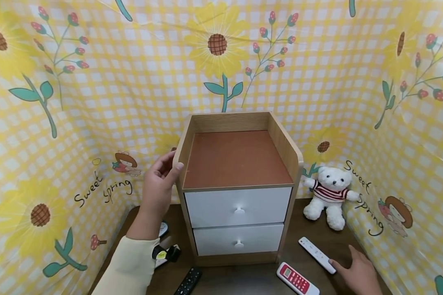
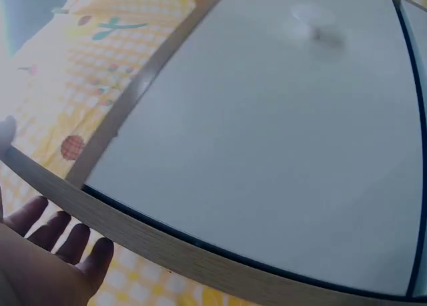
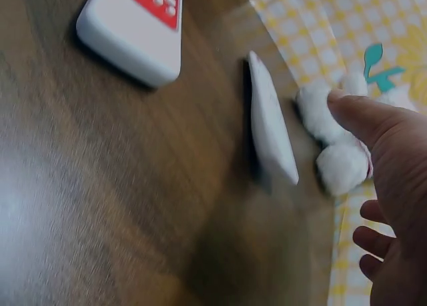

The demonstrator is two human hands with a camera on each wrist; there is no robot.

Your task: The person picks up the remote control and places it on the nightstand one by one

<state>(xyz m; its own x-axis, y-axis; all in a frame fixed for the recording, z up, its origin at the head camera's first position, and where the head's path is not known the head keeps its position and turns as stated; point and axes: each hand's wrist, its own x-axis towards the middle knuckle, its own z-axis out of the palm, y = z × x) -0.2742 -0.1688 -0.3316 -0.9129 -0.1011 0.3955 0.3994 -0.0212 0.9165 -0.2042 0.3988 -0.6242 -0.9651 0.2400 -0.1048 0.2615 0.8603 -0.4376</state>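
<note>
A small wooden drawer cabinet [image 1: 240,259] with two white drawers and a brown open top stands in the middle of the head view. My left hand [image 1: 159,184] holds the upper front edge of its left side panel, thumb at the edge, fingers on the outer side. In the left wrist view, those fingers [image 2: 77,243] lie along the panel below the white drawer front [image 2: 253,139]. At the lower right, my right hand [image 1: 358,272] is spread beside a slim white remote [image 1: 316,255], thumb near its close end. The right wrist view shows that hand [image 3: 407,166] with nothing in it.
A white teddy bear [image 1: 330,194] in a striped shirt sits right of the cabinet. In front lie a red-and-white remote [image 1: 298,279] and a black remote [image 1: 188,282]. Small black and white items [image 1: 166,255] lie at the left. Yellow checked cloth [image 1: 140,82] surrounds the brown table [image 1: 243,278].
</note>
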